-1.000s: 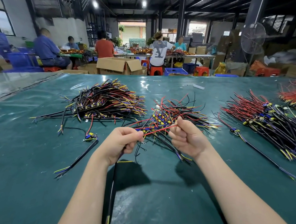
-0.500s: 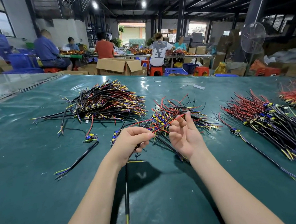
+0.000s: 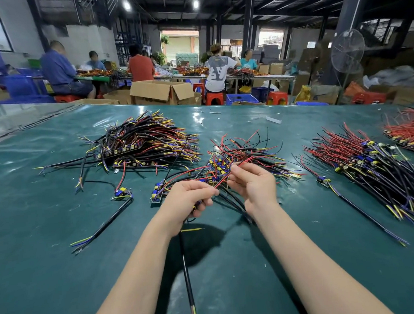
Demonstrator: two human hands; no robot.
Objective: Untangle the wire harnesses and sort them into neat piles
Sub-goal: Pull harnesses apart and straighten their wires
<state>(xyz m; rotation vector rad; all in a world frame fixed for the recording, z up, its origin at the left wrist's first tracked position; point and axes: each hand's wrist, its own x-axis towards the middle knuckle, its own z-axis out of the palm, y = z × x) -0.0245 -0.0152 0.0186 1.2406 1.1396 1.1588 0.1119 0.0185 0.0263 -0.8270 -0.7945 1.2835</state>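
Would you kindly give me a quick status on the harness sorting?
Left hand grips a harness cable. Right hand pinches a red wire. Tangled pile right behind.

The left hand [image 3: 189,196] and right hand [image 3: 253,185] are bare, with slender, uncovered forearms [image 3: 140,270].

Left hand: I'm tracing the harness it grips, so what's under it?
A black cable hangs from the left hand toward the camera, over the green table, yellow lead at its end. Its part inside the curled fingers is covered. The right hand pinches a red wire.
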